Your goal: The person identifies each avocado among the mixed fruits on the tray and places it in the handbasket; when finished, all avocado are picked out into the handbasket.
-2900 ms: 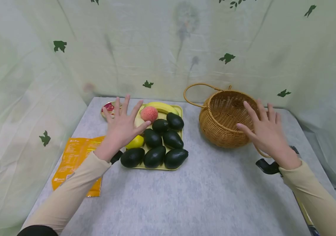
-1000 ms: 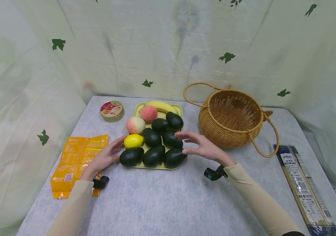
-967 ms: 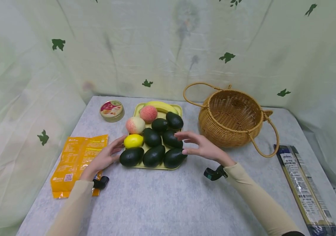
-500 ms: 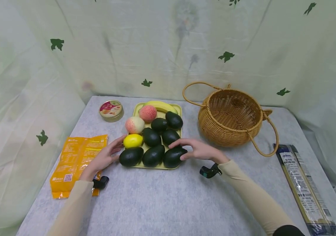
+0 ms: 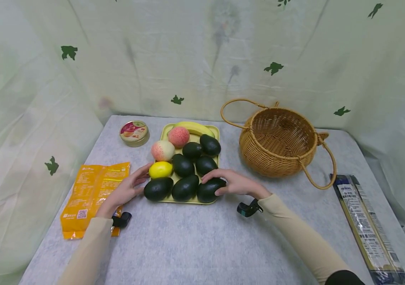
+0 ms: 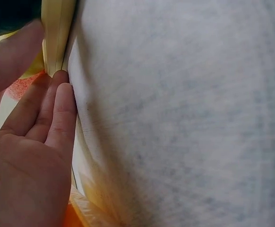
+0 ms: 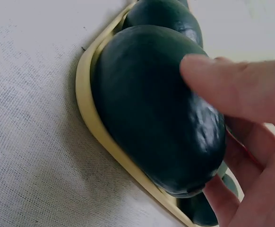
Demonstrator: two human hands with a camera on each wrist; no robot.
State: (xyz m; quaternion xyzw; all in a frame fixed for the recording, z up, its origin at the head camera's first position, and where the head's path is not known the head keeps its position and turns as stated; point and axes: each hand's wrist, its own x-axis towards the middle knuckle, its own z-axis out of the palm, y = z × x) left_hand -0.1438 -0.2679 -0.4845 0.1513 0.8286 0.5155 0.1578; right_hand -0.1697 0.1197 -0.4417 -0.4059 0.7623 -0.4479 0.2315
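Observation:
A yellow tray (image 5: 167,130) carries several dark green avocados, a lemon (image 5: 160,170), two peaches and a banana (image 5: 195,127). My right hand (image 5: 236,183) curls round the avocado (image 5: 207,192) at the tray's front right corner. In the right wrist view the thumb lies on this avocado (image 7: 147,109), with the fingers at its far side, partly hidden. At the tray's left side, beside the lemon and the front left avocado (image 5: 158,189), is my left hand (image 5: 127,190). In the left wrist view its fingers (image 6: 57,113) lie nearly straight against the tray wall (image 6: 57,38).
Right of the tray stands a wicker basket (image 5: 266,158), its handles folded outward. An orange packet (image 5: 92,202) lies under the left forearm, and a round tin (image 5: 134,133) stands behind it. A long plastic pack (image 5: 368,229) lies along the right edge. Curtains hang behind.
Both hands came down from above the table to the tray. The right hand then moved left and forward onto the front right avocado. The left hand stayed at the tray's side.

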